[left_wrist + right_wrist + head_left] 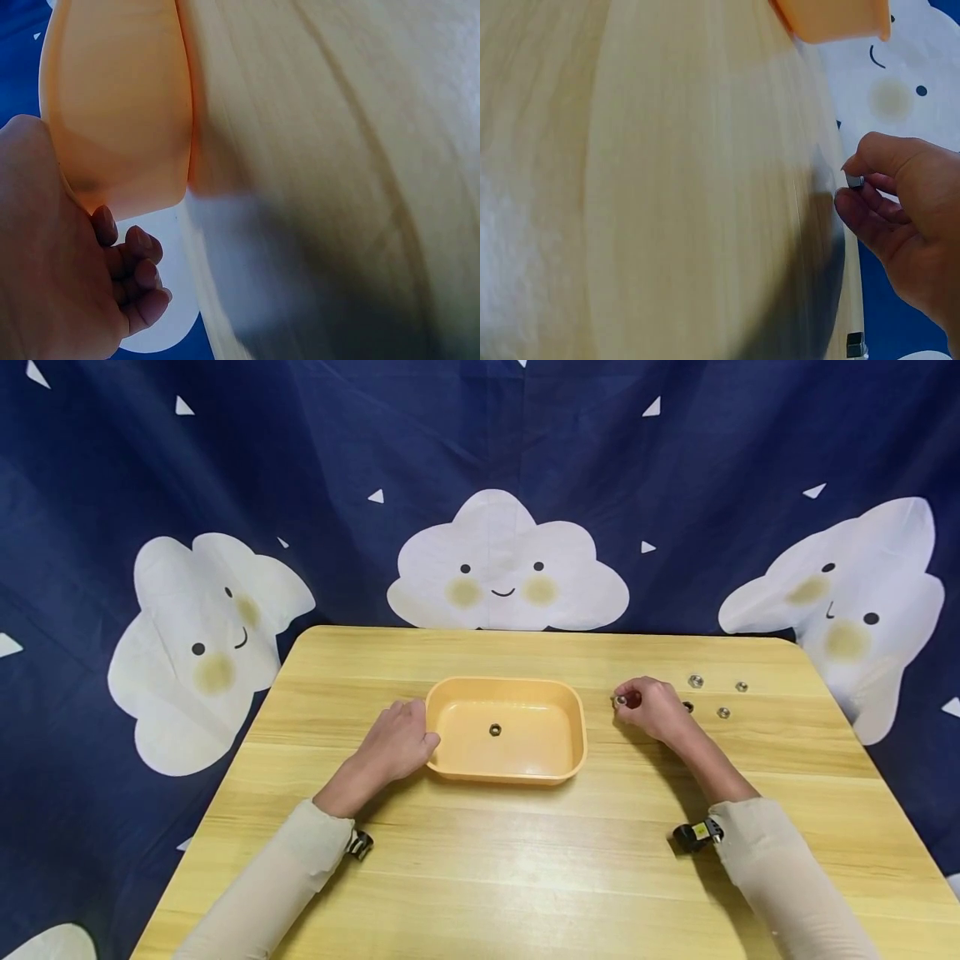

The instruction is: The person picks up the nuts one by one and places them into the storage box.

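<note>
An orange plastic tray (507,777) stands on the wooden table, and a dark hex nut (495,730) lies on its floor. My left hand (397,739) grips the tray's left side, its thumb over the rim; the left wrist view shows the other fingers curled below the rim against the outer wall (124,112). To the right of the tray, my right hand (654,710) pinches a small silver nut (854,181) between thumb and fingertips. In the right wrist view that nut is held above the table's surface.
Right of my right hand lie several loose nuts: a larger silver one (696,681), two smaller ones (742,687), and a dark one (688,707) partly hidden by the hand. A dark blue curtain (345,435) with white clouds hangs behind the table's far edge.
</note>
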Action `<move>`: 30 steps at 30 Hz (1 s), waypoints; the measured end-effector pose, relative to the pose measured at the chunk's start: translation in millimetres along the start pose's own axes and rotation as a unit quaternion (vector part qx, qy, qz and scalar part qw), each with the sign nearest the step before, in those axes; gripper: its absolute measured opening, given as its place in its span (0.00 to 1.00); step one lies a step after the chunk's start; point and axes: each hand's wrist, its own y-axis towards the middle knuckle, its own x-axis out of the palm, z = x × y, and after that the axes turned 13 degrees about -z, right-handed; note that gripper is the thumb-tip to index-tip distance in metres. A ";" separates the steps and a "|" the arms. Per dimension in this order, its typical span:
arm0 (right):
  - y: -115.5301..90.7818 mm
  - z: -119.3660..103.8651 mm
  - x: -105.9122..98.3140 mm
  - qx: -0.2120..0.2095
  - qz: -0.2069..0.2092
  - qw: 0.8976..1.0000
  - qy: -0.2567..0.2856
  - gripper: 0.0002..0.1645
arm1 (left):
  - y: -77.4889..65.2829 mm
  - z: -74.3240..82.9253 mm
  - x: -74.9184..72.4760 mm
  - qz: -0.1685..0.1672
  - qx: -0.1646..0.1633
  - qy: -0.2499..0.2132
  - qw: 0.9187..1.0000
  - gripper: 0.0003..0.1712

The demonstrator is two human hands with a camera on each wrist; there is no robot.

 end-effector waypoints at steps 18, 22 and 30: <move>-0.8 -9.6 -5.6 0.025 -0.024 0.993 0.117 0.17 | -0.8 1.3 -1.3 -0.004 -0.003 -0.005 1.000 0.11; -2.4 -14.3 -7.7 0.019 -0.025 0.989 0.143 0.17 | -0.8 0.9 -1.2 -0.005 -0.004 -0.004 1.000 0.11; -3.8 -25.6 -13.1 0.002 -0.027 0.988 0.150 0.16 | -0.4 1.1 -1.4 -0.009 -0.007 -0.004 1.000 0.12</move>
